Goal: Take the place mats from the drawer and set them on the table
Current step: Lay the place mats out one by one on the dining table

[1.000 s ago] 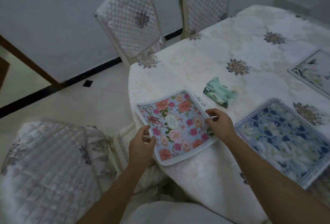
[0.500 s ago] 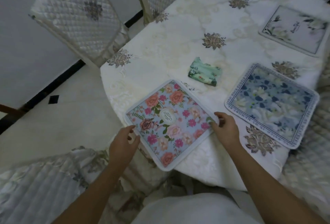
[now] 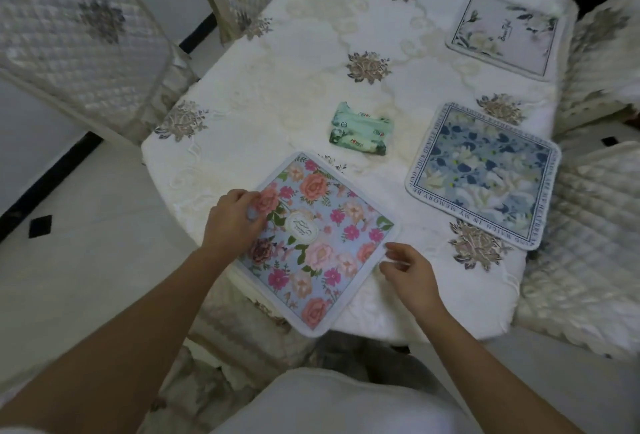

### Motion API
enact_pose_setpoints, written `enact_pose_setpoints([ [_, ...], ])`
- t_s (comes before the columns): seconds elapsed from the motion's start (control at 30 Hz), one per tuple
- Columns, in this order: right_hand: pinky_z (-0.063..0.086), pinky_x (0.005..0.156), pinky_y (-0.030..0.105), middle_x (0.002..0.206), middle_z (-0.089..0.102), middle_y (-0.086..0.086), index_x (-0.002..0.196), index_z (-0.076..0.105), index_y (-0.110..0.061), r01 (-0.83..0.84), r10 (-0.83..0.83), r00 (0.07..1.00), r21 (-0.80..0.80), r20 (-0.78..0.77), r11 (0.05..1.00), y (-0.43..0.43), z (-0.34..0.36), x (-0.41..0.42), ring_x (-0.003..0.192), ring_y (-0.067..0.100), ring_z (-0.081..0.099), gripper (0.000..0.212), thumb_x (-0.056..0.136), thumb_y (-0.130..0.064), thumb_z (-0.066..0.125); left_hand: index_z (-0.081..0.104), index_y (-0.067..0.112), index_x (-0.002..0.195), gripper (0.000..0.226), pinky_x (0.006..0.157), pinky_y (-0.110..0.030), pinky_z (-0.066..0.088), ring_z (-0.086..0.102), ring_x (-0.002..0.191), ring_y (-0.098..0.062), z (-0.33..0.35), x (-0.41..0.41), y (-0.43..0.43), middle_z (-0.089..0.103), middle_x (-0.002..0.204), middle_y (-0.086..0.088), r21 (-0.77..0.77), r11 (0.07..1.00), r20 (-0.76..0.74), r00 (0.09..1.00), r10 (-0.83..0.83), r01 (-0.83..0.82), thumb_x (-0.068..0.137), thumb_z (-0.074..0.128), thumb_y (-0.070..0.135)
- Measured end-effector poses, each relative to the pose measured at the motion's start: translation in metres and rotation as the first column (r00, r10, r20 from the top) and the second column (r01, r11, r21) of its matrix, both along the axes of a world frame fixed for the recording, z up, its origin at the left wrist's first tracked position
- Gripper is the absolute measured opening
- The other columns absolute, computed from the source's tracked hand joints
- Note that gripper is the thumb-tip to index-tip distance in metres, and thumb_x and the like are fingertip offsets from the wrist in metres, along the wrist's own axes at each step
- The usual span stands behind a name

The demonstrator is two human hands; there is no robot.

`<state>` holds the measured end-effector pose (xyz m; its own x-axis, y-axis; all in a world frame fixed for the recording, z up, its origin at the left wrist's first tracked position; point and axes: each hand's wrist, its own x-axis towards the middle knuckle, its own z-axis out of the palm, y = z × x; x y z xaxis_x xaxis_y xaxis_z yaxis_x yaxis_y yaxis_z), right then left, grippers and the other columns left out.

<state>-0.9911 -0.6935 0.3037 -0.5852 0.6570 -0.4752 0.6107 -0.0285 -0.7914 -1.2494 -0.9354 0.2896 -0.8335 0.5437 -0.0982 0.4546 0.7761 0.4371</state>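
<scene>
A pink floral place mat [image 3: 322, 243] lies on the near edge of the table [image 3: 304, 52], and its near corner hangs over the edge. My left hand [image 3: 233, 222] lies over the mat's left edge with curled fingers gripping it. My right hand [image 3: 410, 272] hovers at the mat's right corner, fingers apart and holding nothing. To the right on the table a blue floral place mat [image 3: 485, 174] lies flat. A pale place mat [image 3: 502, 35] is at the far right.
A green packet [image 3: 362, 134] sits on the white embroidered tablecloth between the mats. Quilted covered chairs stand at the far left [image 3: 76, 35], at the right [image 3: 588, 219] and just below the table's near edge [image 3: 242, 329].
My view has swung right and down over the table. My left hand has moved up onto the pink mat's left edge. My right hand has come off the mat's right corner and opened.
</scene>
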Motion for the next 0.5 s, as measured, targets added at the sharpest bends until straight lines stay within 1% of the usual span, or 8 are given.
enact_pose_setpoints([
  [0.1, 0.055, 0.092, 0.04, 0.113, 0.063, -0.004, 0.119, 0.065, -0.023, 0.067, -0.068, 0.998, -0.065, -0.006, 0.996, -0.008, 0.0, -0.002, 0.101, 0.011, 0.061, 0.037, 0.084, -0.011, 0.072, 0.062, 0.014, 0.129, 0.052, 0.089, -0.049, 0.049, 0.055, 0.109, -0.037, -0.009, -0.001, 0.0, 0.059, 0.125, -0.016, -0.031, 1.0, -0.043, 0.999, -0.007, 0.006, 0.083, 0.073, 0.036],
  [0.17, 0.053, 0.094, 0.04, 0.115, 0.061, -0.002, 0.12, 0.064, -0.024, 0.092, -0.095, 0.995, -0.106, -0.016, 0.99, -0.01, 0.001, -0.004, 0.105, 0.015, 0.06, 0.038, 0.085, -0.012, 0.072, 0.063, 0.015, 0.127, 0.049, 0.09, -0.05, 0.049, 0.055, 0.11, -0.036, -0.009, 0.0, 0.002, 0.059, 0.125, -0.014, -0.021, 1.0, -0.051, 0.999, 0.006, -0.007, 0.083, 0.074, 0.033],
  [0.23, 0.053, 0.095, 0.039, 0.115, 0.06, -0.001, 0.119, 0.065, -0.023, 0.103, -0.108, 0.994, -0.148, -0.024, 0.983, -0.011, 0.003, -0.006, 0.106, 0.017, 0.06, 0.037, 0.085, -0.012, 0.072, 0.064, 0.016, 0.126, 0.045, 0.089, -0.05, 0.049, 0.056, 0.107, -0.034, -0.006, 0.0, 0.002, 0.062, 0.122, -0.012, 0.007, 0.998, -0.018, 0.998, 0.055, -0.055, 0.084, 0.072, 0.032],
  [0.3, 0.054, 0.093, 0.039, 0.111, 0.062, 0.003, 0.114, 0.066, -0.022, 0.101, -0.111, 0.993, -0.181, -0.043, 0.978, -0.012, 0.007, -0.01, 0.105, 0.02, 0.062, 0.031, 0.086, -0.009, 0.071, 0.065, 0.016, 0.124, 0.041, 0.086, -0.048, 0.052, 0.059, 0.103, -0.033, -0.002, 0.001, -0.002, 0.064, 0.116, -0.013, 0.029, 0.991, 0.028, 0.991, 0.131, -0.131, 0.086, 0.071, 0.032],
  [0.4, 0.057, 0.082, 0.032, 0.102, 0.061, 0.003, 0.109, 0.067, -0.023, 0.006, -0.017, 0.998, -0.165, -0.066, 0.986, -0.013, 0.013, -0.018, 0.1, 0.021, 0.063, 0.027, 0.086, -0.008, 0.07, 0.066, 0.016, 0.12, 0.034, 0.08, -0.04, 0.053, 0.062, 0.096, -0.028, 0.009, 0.015, -0.014, 0.065, 0.109, -0.01, 0.111, 0.957, 0.119, 0.96, 0.253, -0.266, 0.09, 0.068, 0.03],
  [0.47, 0.053, 0.075, 0.024, 0.105, 0.06, -0.002, 0.113, 0.065, -0.024, -0.088, 0.079, 0.995, -0.132, -0.067, 0.987, -0.016, 0.014, -0.023, 0.097, 0.016, 0.061, 0.031, 0.086, -0.009, 0.07, 0.066, 0.017, 0.118, 0.027, 0.076, -0.032, 0.047, 0.059, 0.088, -0.019, 0.016, 0.033, -0.025, 0.064, 0.104, -0.003, 0.106, 0.94, 0.173, 0.937, 0.304, -0.325, 0.094, 0.064, 0.03],
  [0.5, 0.053, 0.075, 0.023, 0.109, 0.06, -0.004, 0.116, 0.063, -0.025, -0.135, 0.128, 0.99, -0.115, -0.065, 0.984, -0.017, 0.014, -0.025, 0.097, 0.014, 0.061, 0.034, 0.087, -0.009, 0.069, 0.066, 0.018, 0.115, 0.024, 0.072, -0.029, 0.045, 0.059, 0.085, -0.016, 0.018, 0.042, -0.031, 0.065, 0.102, -0.001, 0.109, 0.93, 0.197, 0.925, 0.326, -0.351, 0.095, 0.063, 0.029],
])
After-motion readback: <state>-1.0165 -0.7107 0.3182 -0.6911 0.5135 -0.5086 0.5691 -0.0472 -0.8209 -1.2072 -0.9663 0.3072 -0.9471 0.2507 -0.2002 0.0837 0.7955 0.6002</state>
